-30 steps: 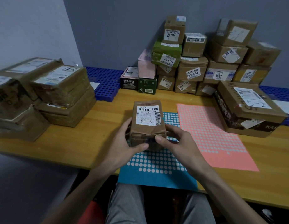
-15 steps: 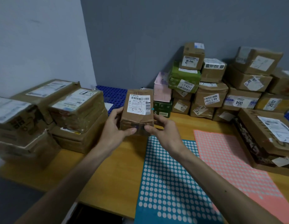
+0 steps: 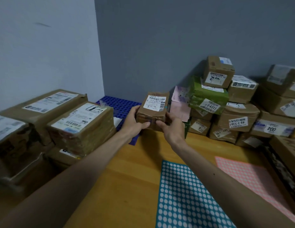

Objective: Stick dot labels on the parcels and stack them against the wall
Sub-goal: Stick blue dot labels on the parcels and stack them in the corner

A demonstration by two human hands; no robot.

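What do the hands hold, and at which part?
The small brown cardboard parcel, gripped at its near lower end: left hand on its left side, right hand on its right.

Parcel (image 3: 153, 111) I'm holding: white barcode label, "3-3" handwritten on it. Green box (image 3: 207, 96) in the wall stack: label reads "3-4311", "5元" below. Brown box (image 3: 237, 116) right of it: "46-3-3301". Low box (image 3: 273, 127) further right: "004", upside down. Top box (image 3: 216, 69): handwritten "12", upside down. Other print I can't read.
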